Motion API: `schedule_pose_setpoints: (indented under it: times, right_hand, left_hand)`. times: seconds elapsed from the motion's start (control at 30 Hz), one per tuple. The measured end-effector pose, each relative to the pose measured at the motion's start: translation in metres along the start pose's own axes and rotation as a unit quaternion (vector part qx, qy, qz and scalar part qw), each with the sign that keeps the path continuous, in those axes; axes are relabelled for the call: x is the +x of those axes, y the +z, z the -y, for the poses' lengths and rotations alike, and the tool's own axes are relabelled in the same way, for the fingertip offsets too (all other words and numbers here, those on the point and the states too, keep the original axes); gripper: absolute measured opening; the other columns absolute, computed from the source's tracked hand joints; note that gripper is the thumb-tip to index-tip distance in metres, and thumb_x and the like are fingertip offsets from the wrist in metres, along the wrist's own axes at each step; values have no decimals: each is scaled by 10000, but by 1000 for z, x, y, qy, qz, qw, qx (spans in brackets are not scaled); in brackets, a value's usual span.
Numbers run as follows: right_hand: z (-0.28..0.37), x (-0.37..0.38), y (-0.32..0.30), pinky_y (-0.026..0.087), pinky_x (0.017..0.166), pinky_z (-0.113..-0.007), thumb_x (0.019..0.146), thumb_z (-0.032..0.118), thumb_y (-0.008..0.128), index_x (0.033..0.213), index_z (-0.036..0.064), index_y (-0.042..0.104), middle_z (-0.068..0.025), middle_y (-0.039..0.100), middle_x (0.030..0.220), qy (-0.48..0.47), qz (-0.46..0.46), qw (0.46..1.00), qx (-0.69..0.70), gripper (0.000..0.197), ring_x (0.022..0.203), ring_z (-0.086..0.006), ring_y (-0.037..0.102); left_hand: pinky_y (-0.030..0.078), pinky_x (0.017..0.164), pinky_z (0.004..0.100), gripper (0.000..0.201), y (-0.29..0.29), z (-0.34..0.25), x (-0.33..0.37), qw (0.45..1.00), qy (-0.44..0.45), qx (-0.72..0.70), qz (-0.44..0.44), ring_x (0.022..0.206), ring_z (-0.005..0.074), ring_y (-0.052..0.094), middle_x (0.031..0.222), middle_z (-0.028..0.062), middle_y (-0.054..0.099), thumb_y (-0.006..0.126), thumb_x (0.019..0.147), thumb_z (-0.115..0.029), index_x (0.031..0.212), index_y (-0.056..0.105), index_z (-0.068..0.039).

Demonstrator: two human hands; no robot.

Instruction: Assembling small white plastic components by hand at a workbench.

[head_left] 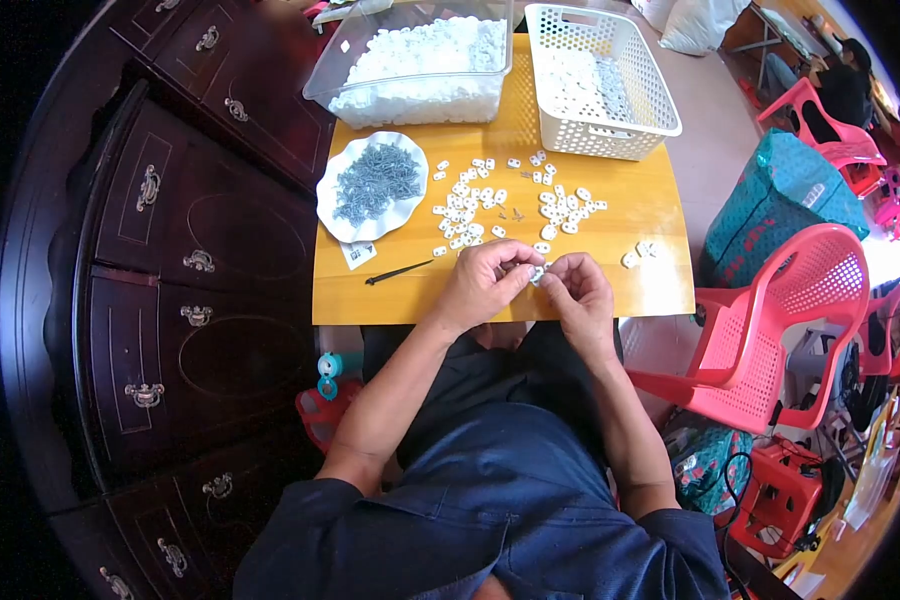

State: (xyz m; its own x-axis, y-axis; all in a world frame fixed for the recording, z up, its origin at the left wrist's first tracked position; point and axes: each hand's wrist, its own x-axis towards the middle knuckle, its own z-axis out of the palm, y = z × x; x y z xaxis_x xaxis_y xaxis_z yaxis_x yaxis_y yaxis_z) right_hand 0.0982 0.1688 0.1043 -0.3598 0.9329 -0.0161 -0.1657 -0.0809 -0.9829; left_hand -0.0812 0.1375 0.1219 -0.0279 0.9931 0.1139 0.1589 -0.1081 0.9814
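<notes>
Near the front edge of the wooden table, my left hand and my right hand pinch a small white plastic piece between them. The fingers cover most of it. Just beyond my hands lie loose white plastic pieces with two holes, and a second cluster of white pieces lies to the right. A few small screws rest between the clusters. A wavy-rimmed white plate at the left carries a heap of grey screws. A thin black stick-like tool lies left of my left hand.
A clear plastic bin full of white pieces and a white perforated basket stand at the table's far side. Dark wooden cabinets line the left. To the right are a pink plastic chair and a teal bag; a seated person is farther off.
</notes>
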Motion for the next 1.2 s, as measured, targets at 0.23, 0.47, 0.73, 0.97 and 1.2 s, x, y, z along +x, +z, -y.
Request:
schedule_pose_setpoints:
  times: [0.23, 0.47, 0.73, 0.97, 1.2]
  right_hand:
    - [-2, -1, 4, 479, 693, -191, 959, 29, 687, 1054, 24, 608, 37, 625, 886, 3, -3, 1000, 7, 123, 794, -26, 574]
    - [-2, -3, 9, 474, 684, -188, 960, 27, 688, 1062, 28, 601, 28, 628, 890, -11, -30, 999, 27, 135, 787, -24, 571]
    - [1, -5, 11, 479, 683, -190, 965, 26, 671, 1102, 30, 574, -8, 647, 923, 6, -69, 991, 114, 168, 782, -46, 592]
    - [7, -6, 11, 469, 677, -199, 970, 63, 677, 1101, 36, 583, 9, 638, 887, 34, -56, 989, 133, 163, 755, -45, 576]
    - [2, 0, -1, 433, 645, -194, 992, 116, 666, 1065, 46, 612, 25, 637, 866, 75, -19, 986, 151, 115, 718, -40, 546]
  left_hand:
    - [549, 675, 254, 216, -1, 1, 1, 1000, -3, -12, -15, 755, 73, 663, 902, 54, 728, 681, 912, -5, 1127, 666, 6]
    - [502, 704, 207, 324, 2, -6, -1, 1000, -10, -6, 3, 792, 26, 579, 969, 12, 685, 675, 928, -29, 1247, 619, -18]
    - [581, 763, 353, 420, 14, -27, -6, 960, 126, 247, -29, 911, 264, 700, 1112, 122, 708, 747, 809, -54, 1219, 657, -39]
    - [585, 799, 382, 286, 17, -21, -6, 932, 179, 305, -72, 935, 316, 715, 1037, 128, 724, 777, 801, -96, 1071, 707, -35]
    - [584, 791, 382, 276, 14, -25, -7, 939, 173, 293, -42, 919, 315, 716, 1016, 131, 724, 783, 800, -113, 1051, 707, -26]
